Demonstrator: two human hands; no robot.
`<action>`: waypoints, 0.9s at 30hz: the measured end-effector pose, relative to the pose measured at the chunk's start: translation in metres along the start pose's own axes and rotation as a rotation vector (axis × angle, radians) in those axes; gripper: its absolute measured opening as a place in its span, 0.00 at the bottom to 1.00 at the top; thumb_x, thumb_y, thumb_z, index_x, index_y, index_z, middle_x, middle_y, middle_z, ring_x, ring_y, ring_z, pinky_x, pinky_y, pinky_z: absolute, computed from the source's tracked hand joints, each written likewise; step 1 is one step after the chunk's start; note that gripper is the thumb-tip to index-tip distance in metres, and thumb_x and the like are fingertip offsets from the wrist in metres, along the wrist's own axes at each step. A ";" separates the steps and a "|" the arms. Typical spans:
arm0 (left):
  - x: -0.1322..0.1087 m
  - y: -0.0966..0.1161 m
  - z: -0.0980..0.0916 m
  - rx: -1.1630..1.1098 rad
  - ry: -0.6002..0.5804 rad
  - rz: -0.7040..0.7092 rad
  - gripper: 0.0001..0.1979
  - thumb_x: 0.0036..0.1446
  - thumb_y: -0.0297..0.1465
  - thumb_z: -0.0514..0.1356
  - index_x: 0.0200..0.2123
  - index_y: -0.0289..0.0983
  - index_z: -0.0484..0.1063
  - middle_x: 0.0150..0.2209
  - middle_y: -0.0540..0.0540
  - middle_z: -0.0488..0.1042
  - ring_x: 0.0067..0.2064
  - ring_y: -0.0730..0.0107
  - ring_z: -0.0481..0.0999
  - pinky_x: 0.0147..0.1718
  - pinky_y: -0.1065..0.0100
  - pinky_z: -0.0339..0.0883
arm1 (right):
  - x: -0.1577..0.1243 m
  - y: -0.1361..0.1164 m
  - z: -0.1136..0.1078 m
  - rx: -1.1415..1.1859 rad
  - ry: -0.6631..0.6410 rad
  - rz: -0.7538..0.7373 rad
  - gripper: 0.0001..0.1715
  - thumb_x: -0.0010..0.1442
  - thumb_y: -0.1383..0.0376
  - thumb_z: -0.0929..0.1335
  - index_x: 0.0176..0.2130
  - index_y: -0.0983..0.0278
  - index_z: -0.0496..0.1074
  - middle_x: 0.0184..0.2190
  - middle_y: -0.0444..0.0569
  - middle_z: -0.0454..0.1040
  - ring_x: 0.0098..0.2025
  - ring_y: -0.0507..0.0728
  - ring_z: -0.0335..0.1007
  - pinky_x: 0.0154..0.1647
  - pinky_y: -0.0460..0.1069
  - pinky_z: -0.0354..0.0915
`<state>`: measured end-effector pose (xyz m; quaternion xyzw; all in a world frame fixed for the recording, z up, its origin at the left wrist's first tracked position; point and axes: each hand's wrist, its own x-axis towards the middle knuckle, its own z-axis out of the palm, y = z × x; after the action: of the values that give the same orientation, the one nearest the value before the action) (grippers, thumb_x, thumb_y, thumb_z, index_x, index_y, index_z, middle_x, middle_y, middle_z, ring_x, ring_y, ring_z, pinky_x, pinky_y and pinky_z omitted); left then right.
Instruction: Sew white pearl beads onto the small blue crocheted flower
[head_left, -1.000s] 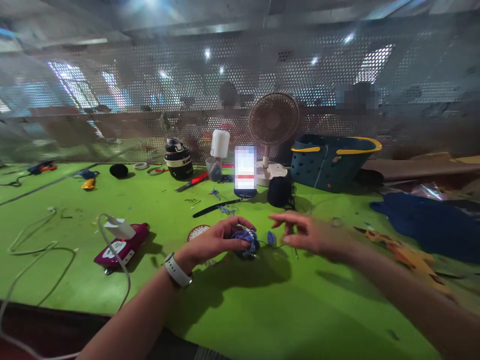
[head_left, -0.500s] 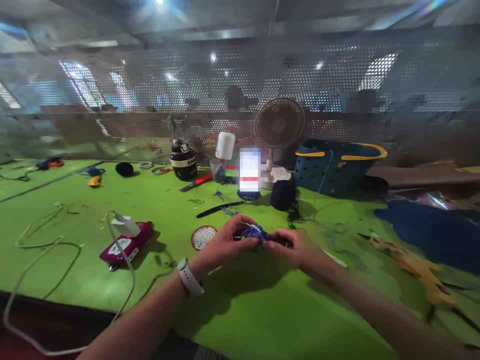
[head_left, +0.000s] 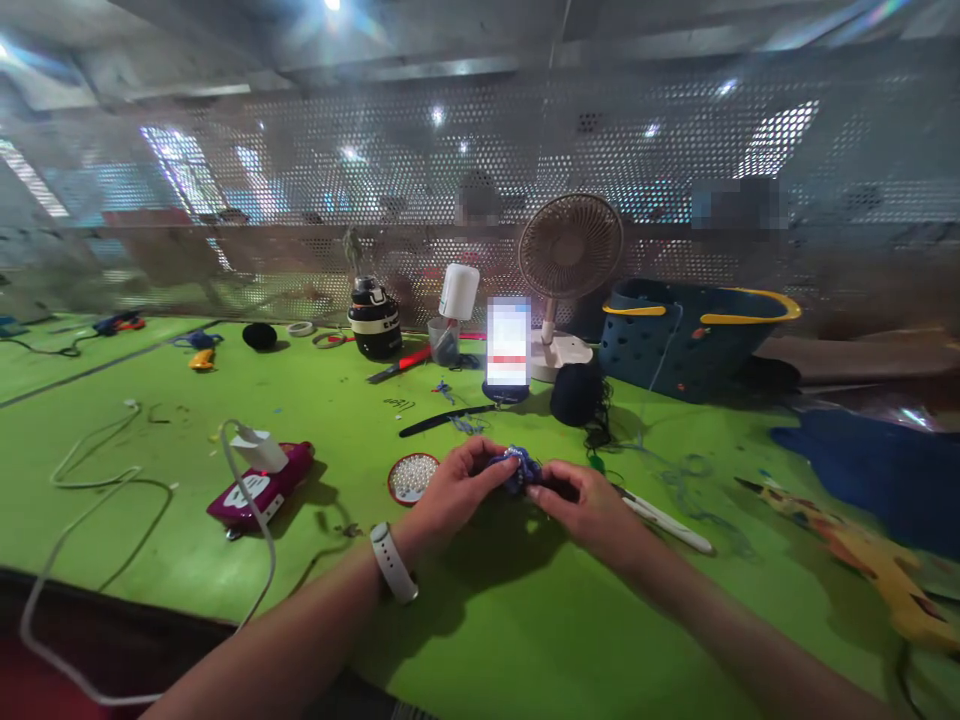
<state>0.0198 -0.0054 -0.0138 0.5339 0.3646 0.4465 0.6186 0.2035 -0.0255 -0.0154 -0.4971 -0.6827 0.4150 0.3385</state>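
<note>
Both hands meet over the green table point(head_left: 525, 640) around a small blue crocheted piece with pearl beads point(head_left: 517, 466). My left hand point(head_left: 454, 490), with a white watch on the wrist, pinches the piece from the left. My right hand point(head_left: 581, 502) grips it from the right with its fingers curled; what else they hold is hidden. A round dish of white beads point(head_left: 411, 478) lies just left of my left hand. A dark ball of yarn point(head_left: 576, 394) sits behind the hands. A lit phone point(head_left: 508, 345) stands upright beyond.
A small fan point(head_left: 568, 250) and a blue basket with yellow handles point(head_left: 694, 335) stand at the back. A pink power bank with a white plug and cable point(head_left: 259, 480) lies at left. A white pen-like tool point(head_left: 664, 520) lies right of my hands. Blue fabric point(head_left: 877, 465) is at right.
My right hand, apart from the piece a second ago, has come in and closed on it beside my left hand. The view has shifted slightly left.
</note>
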 end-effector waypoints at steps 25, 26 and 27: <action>-0.002 0.006 -0.003 0.033 -0.214 0.050 0.23 0.55 0.33 0.65 0.53 0.38 0.62 0.41 0.45 0.72 0.42 0.67 0.72 0.42 0.63 0.63 | 0.000 0.001 0.001 0.207 0.112 0.006 0.24 0.59 0.46 0.65 0.28 0.64 0.66 0.23 0.41 0.60 0.25 0.51 0.55 0.23 0.45 0.52; -0.003 0.007 -0.003 0.016 -0.197 0.038 0.24 0.55 0.33 0.65 0.53 0.39 0.62 0.42 0.44 0.72 0.42 0.66 0.72 0.43 0.62 0.64 | -0.002 0.000 0.002 0.168 0.141 -0.021 0.24 0.59 0.46 0.64 0.27 0.63 0.66 0.22 0.42 0.60 0.25 0.51 0.55 0.24 0.45 0.53; -0.003 0.008 -0.002 0.001 -0.180 0.027 0.24 0.55 0.33 0.65 0.53 0.39 0.62 0.43 0.44 0.72 0.43 0.65 0.72 0.42 0.62 0.64 | -0.003 -0.001 0.002 0.127 0.171 -0.046 0.23 0.60 0.47 0.64 0.27 0.63 0.66 0.22 0.42 0.60 0.25 0.51 0.56 0.24 0.45 0.53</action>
<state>0.0155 -0.0072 -0.0067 0.5771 0.3004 0.4049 0.6425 0.2020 -0.0287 -0.0151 -0.4923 -0.6349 0.4058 0.4358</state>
